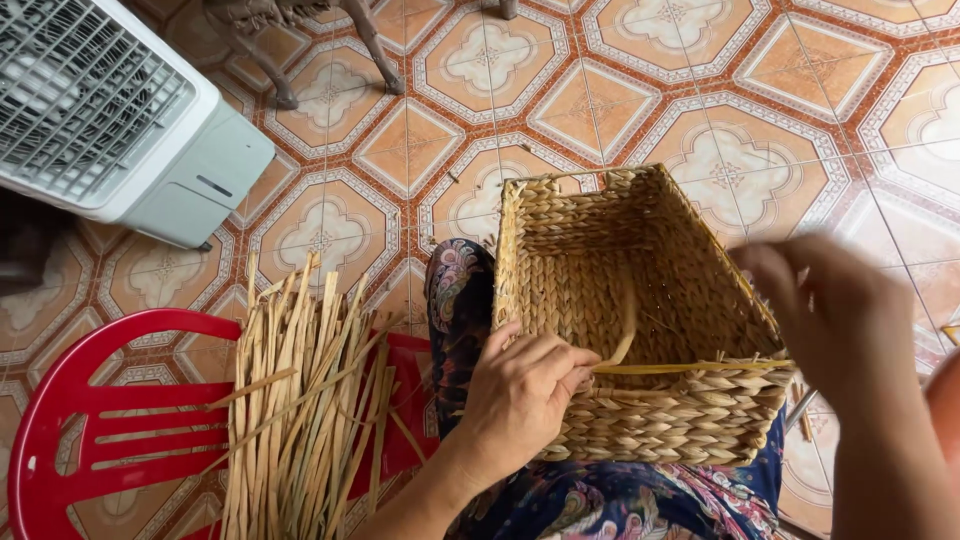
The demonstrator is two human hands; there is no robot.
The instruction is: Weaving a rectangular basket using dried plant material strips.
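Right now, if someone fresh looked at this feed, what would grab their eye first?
The woven basket in the centre, resting on the person's lap, stands out first, with the left hand pinching a straw strand at its near rim and the right hand blurred beside it. To the left, a bundle of dried straw lies across a red plastic chair.

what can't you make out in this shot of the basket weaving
- Right hand, head view: motion-blurred, so its grip is unclear.
- Left hand: fingertips hidden over the basket rim, pinching a straw strand.
- Basket floor: hidden by its near wall.
- Red chair: covered by the straw bundle, cut off by the frame edge.
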